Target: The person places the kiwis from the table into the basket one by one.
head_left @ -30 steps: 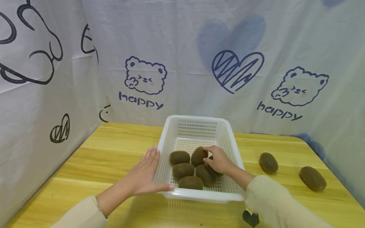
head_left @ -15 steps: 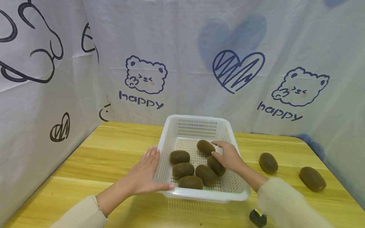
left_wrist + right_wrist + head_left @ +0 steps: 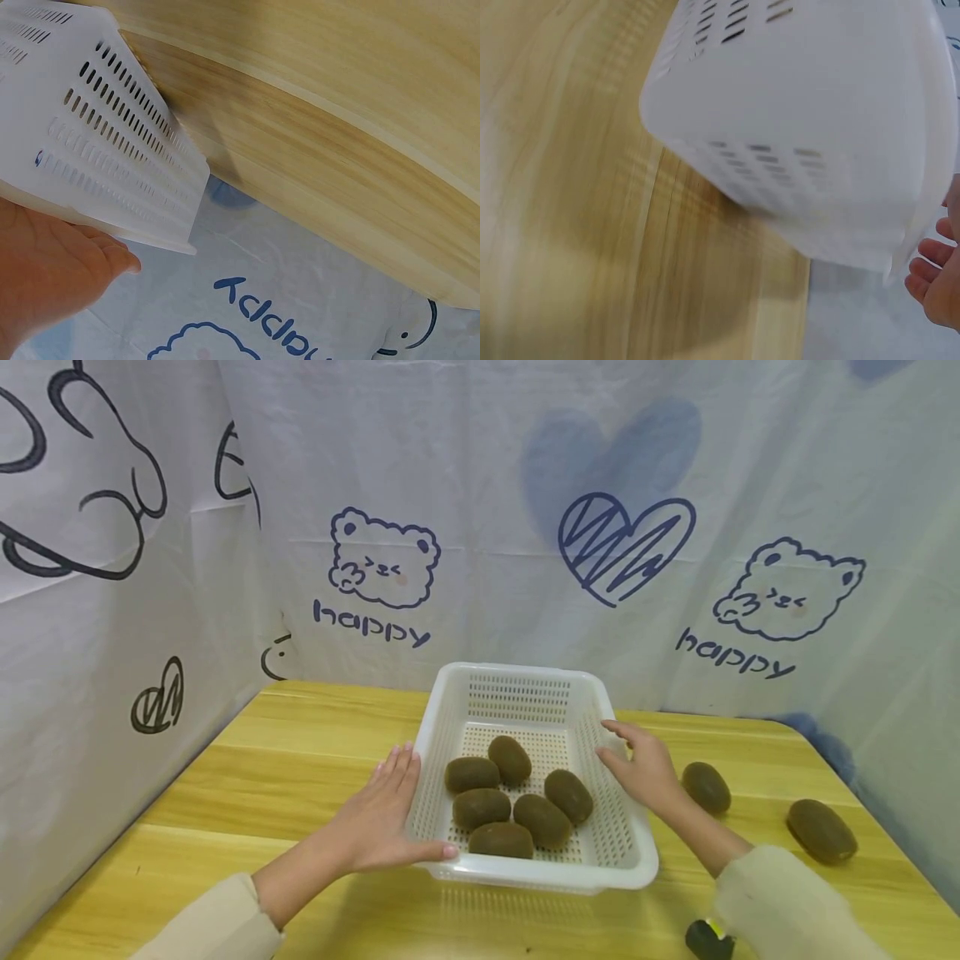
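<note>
Your left hand [image 3: 375, 822] lies flat against the left wall of the white perforated basket [image 3: 517, 689], fingers straight and together, thumb along its near rim; the left wrist view shows the palm under the basket's lip. Your right hand [image 3: 643, 764] hangs just outside the basket's right rim, fingers loosely spread and holding nothing, and whether it touches the rim cannot be told. The basket sits on the wooden table [image 3: 300, 752], near the middle toward the back cloth. Inside the basket lie six kiwifruits [image 3: 510, 758], clustered on its floor toward the near side. Right of the basket, two more kiwifruits [image 3: 822, 829] rest on the table, one just beyond your right hand, the other farther right.
</note>
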Motion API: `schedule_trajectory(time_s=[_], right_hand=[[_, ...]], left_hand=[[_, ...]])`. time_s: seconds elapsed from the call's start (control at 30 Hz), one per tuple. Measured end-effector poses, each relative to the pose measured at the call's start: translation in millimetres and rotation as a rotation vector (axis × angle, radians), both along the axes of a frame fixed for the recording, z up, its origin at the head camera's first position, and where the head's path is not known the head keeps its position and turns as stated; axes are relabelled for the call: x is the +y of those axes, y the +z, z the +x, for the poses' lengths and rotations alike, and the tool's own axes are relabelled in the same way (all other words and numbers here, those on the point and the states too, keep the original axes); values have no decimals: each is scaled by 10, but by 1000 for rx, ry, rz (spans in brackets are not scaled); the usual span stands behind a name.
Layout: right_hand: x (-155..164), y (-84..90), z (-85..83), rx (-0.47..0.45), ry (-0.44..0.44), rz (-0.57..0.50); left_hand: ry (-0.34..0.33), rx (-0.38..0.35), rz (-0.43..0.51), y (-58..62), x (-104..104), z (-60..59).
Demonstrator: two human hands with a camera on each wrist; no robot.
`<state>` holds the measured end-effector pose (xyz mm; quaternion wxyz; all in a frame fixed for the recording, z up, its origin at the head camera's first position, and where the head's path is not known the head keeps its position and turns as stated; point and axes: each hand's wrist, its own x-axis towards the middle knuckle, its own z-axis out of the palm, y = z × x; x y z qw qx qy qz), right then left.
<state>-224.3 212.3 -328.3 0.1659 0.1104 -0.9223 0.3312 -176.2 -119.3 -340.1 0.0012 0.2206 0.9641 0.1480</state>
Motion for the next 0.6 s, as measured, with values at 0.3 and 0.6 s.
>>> schedule_trajectory(time_s=[0.3, 0.6], right_hand=[[272, -147, 26, 13, -80, -55], [458, -229, 138, 8, -223, -52]], left_hand=[[2, 0, -2, -10, 2, -4], [4, 1, 4, -15, 3, -4]])
